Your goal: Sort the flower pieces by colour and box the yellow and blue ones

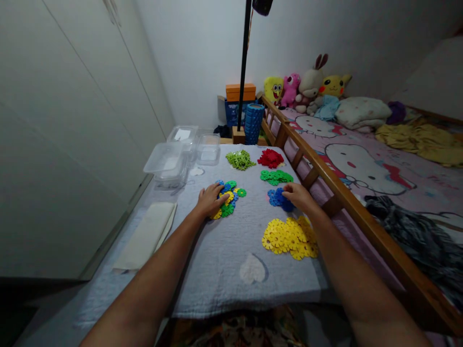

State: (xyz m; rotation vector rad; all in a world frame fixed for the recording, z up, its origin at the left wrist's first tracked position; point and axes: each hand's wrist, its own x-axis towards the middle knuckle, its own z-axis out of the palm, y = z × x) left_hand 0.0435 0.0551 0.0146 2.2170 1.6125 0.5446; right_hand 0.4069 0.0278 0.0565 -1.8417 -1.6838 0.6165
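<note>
1. Left hand [210, 200], centre of the frame: fingers spread over the mixed pile [231, 198] of blue, green and yellow discs; whether it grips one, I cannot tell. A light fingertip touch should separate thin discs best.
2. Right hand [297, 196], right of centre, well apart from the left: fingertips gathered at the blue pile [279, 198]; a pinched disc cannot be confirmed. Releasing low would limit scatter.
3. The yellow pile [287, 237], below it in the frame, lies beside the right forearm; keep that arm raised.
4. The green pile [277, 177], just above the blue, sits close; avoid sideways sweeps.
</note>
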